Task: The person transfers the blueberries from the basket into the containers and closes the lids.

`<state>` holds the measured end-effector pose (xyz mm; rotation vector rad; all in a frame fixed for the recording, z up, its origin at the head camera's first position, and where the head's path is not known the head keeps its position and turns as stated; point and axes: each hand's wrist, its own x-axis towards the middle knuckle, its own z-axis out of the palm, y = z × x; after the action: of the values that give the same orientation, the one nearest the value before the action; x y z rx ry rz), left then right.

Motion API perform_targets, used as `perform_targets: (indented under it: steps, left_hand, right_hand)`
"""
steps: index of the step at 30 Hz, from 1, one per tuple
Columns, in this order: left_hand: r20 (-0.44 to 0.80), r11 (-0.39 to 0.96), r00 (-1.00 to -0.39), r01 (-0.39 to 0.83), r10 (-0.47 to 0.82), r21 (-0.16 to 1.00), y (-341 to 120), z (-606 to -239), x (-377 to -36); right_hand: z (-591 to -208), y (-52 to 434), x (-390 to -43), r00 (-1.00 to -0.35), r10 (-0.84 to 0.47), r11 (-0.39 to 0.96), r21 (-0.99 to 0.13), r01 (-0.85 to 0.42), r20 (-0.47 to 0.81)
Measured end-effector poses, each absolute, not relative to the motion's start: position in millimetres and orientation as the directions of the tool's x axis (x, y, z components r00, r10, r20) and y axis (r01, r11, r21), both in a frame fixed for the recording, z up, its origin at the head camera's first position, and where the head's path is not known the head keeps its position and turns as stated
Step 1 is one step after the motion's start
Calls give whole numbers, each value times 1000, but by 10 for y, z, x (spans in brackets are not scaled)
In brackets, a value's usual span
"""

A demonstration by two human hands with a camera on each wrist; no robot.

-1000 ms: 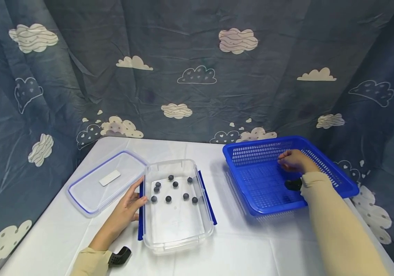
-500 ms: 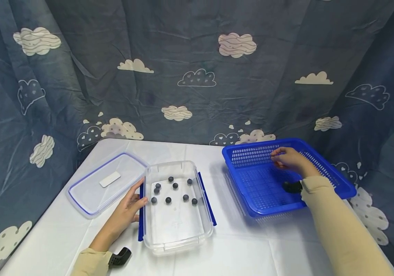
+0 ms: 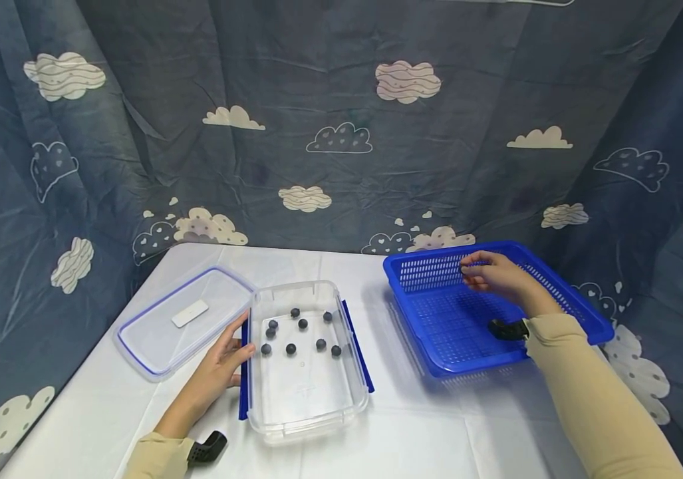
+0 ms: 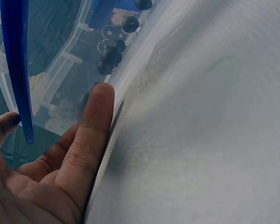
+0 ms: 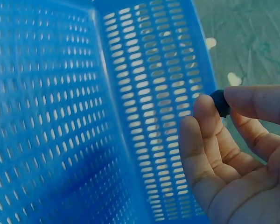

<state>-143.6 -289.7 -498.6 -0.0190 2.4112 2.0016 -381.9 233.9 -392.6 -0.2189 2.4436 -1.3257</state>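
My right hand [image 3: 499, 276] is over the blue plastic basket [image 3: 444, 364], near its far side wall. Between thumb and fingertip it pinches a dark blueberry [image 5: 220, 103]. My left hand [image 3: 215, 372] lies along the left side of a clear plastic container [image 3: 308, 418], thumb at the rim and fingers fairly straight against the outer wall. One blue side flap [image 4: 17, 70] hangs between thumb and fingers in the left wrist view. Several blueberries [image 3: 290, 348] are scattered on the container's floor, mostly towards its far half.
The clear lid [image 3: 149, 332] with a blue seal and a white label lies on the white tabletop [image 3: 407, 432], left of the container. A grey-blue cloud-print curtain [image 3: 341, 80] hangs behind and beside the table.
My right hand has moved left over the basket, and the blueberry now shows at its fingertips. The left hand, container and lid have stayed put; the head view has tilted slightly.
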Motion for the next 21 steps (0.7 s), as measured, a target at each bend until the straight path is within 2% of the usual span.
perform_targets:
  steps: [8, 21]
  left_hand:
    - [-19, 192, -1000, -21, -9, 981, -2897, -4995, -1437]
    - [-13, 173, -1000, -13, 1, 985, -2891, -4987, -1428]
  right_hand:
    - [-3871, 2274, -3720, -914, -353, 474, -880, 8, -198]
    - [-3702, 1953, -3463, -889, -435, 433, -899, -69, -141]
